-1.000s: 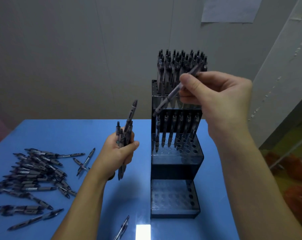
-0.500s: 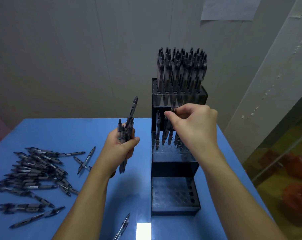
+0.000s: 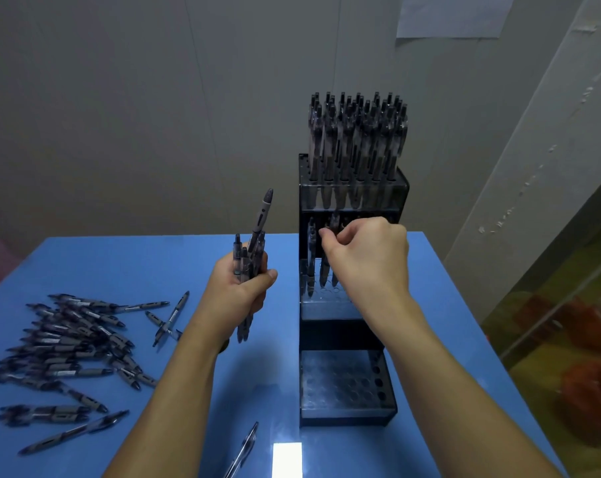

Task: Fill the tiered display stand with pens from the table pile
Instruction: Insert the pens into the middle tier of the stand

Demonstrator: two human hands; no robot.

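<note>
A dark three-tier display stand rises on the blue table. Its top tier is packed with upright pens. A few pens stand in the middle tier at its left. The bottom tier shows only bare holes. My right hand is over the middle tier, fingertips pinching the top of a pen that stands in a hole there. My left hand is left of the stand, gripping a bundle of pens upright. The pen pile lies at the table's left.
One loose pen lies near the front edge, beside a bright white reflection. A grey wall stands behind the table, with a sheet of paper stuck high on it. Right of the table the floor holds blurred orange shapes.
My right hand came down from in front of the top tier with a slanted pen and now has it standing in the middle tier. My left hand has barely moved.
</note>
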